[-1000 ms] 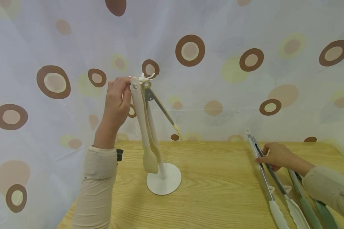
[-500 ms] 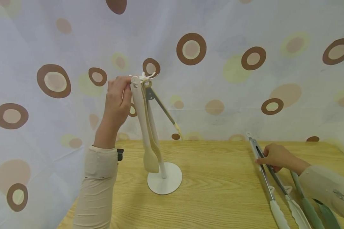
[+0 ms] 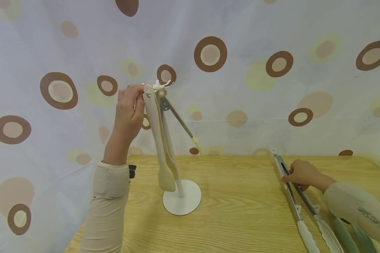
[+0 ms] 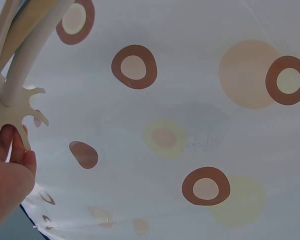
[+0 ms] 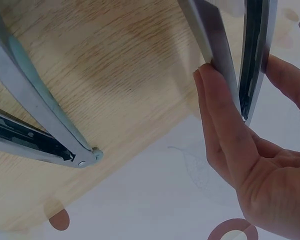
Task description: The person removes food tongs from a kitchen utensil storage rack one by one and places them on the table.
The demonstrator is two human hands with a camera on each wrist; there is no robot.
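Here at left of centre, the left hand (image 3: 128,110) pinches the top of the white stand (image 3: 190,202), fingers about a hook. Pale utensils (image 3: 156,130) hang from it, mid-frame! Over at lower right, white-tipped tongs (image 3: 292,202) sit spread, tips toward the bottom edge, the right hand (image 3: 305,174) grasping them. Beside them, green tongs (image 3: 345,233), partly hidden by the sleeve (image 3: 356,209).

Yellowish wood-grain tabletop (image 3: 240,211); pale sheet (image 3: 177,28) behind far edge, brown-, peach- and yellow-spotted.
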